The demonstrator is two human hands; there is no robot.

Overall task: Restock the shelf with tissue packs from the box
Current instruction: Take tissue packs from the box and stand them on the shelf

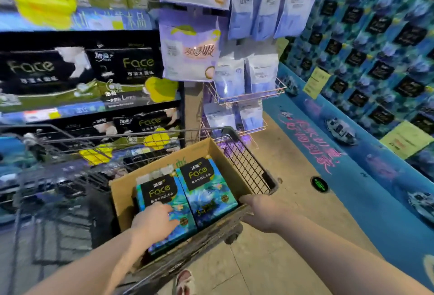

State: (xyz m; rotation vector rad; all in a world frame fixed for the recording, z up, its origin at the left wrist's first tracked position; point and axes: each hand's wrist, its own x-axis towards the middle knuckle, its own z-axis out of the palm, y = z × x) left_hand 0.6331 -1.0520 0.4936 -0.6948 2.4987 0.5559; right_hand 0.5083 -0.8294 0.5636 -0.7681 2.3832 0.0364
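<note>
Tan aisle floor (pixel 293 236) runs under the cart (pixel 249 163) in front of me, and nearest me my left hand (pixel 153 222) lies flat, fingers loosely spread, on the left tissue pack (pixel 162 191), I judge to find an edge for lifting it. My right hand (pixel 260 212) sits on the cart's near rim by the corner of the cardboard box (pixel 122 196), probably steadying it, though its fingertips are hidden and I cannot tell whether they clasp. A second pack (pixel 206 184) lies snug beside the first, and farther right the shelf wall (pixel 375 36) carries matching blue packs, likely their destination.
</note>
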